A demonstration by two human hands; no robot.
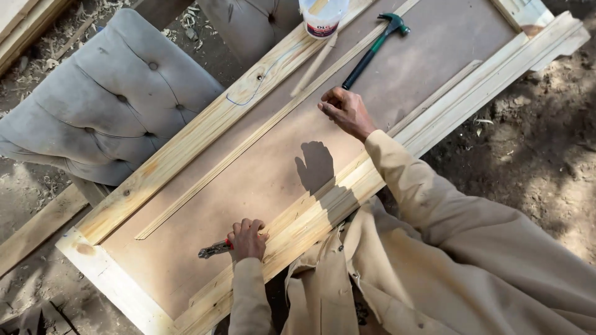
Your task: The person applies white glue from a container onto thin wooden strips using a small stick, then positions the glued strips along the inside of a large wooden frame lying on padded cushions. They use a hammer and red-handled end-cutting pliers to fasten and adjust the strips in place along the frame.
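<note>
My left hand (247, 239) rests on the near rail of a pale pine door frame (186, 139) and is closed round red-handled pliers (214, 249), whose jaws point left over the brown panel (248, 180). My right hand (344, 111) hovers above the panel with its fingers curled, and I see nothing in it. It is just below the handle end of a green and black claw hammer (371, 51). The hand's shadow falls on the panel below it. A thin moulding strip (248, 146) lies diagonally across the panel.
A white plastic tub (322, 17) stands on the far rail at the top. Grey tufted cushions (118, 93) lie under the frame's left side. Loose planks (37, 229) and wood shavings lie at the left, with bare dirt ground (534, 149) at the right.
</note>
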